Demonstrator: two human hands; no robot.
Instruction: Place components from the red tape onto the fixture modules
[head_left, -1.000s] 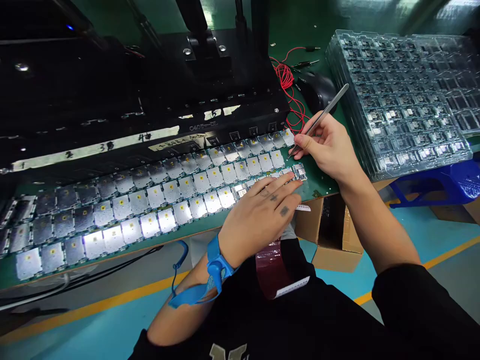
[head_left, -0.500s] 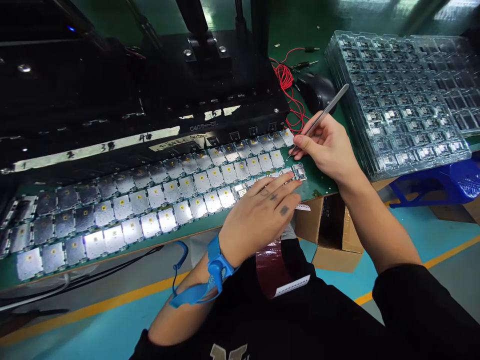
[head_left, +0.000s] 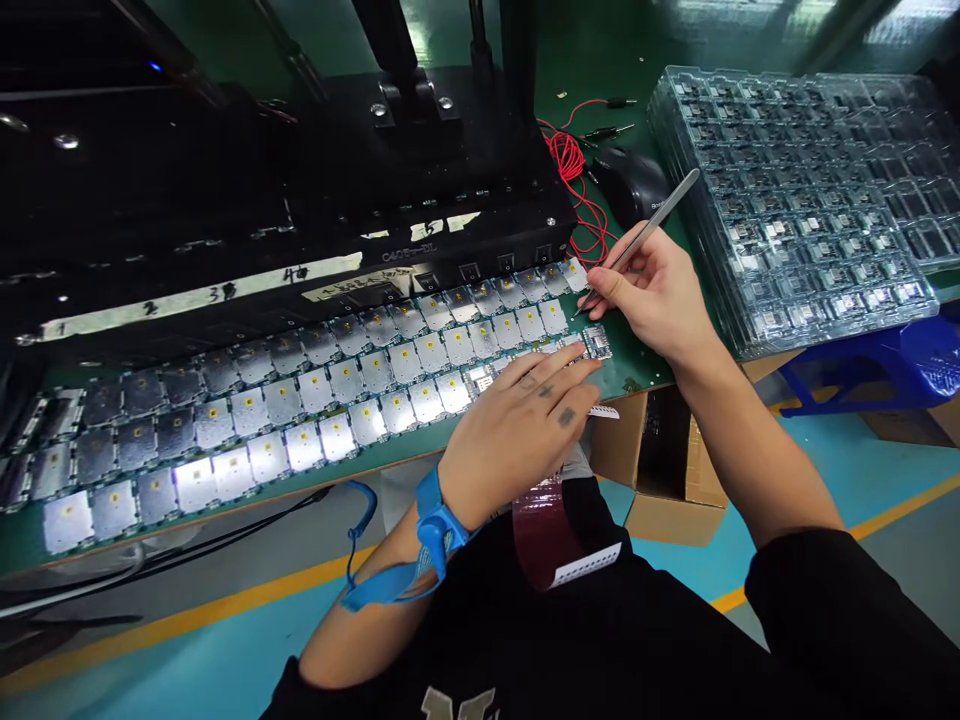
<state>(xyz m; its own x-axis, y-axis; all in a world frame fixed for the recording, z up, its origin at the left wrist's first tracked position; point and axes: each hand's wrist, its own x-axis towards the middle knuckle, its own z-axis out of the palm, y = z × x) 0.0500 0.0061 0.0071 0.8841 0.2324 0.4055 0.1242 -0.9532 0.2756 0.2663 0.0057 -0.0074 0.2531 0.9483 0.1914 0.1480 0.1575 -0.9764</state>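
Rows of small circuit boards [head_left: 405, 357], most with silver shields and a yellow dot, run along the green bench. My left hand [head_left: 517, 425] rests palm down over the right end of the front row, fingers stretched out, hiding the boards beneath. Just beyond its fingertips lies a circuit board without a silver cover [head_left: 598, 342]. Between thumb and fingers, my right hand [head_left: 652, 295] grips metal tweezers [head_left: 660, 213], their tips pointing down at the bench beside the middle row. A blue wrist strap [head_left: 435, 530] circles my left wrist. A dark red film strip [head_left: 544, 530] hangs below that hand.
Stacked clear trays [head_left: 802, 200] of small parts stand at the right. Red wires [head_left: 570, 160] and a black mouse [head_left: 630, 185] lie behind my right hand. A black machine [head_left: 300, 200] borders the rows. Below the bench edge are a cardboard box [head_left: 675, 515] and a blue stool [head_left: 862, 370].
The view has shifted slightly. Both hands keep nearly the same places, with the tweezers still held and the left fingers still stretched over the boards.
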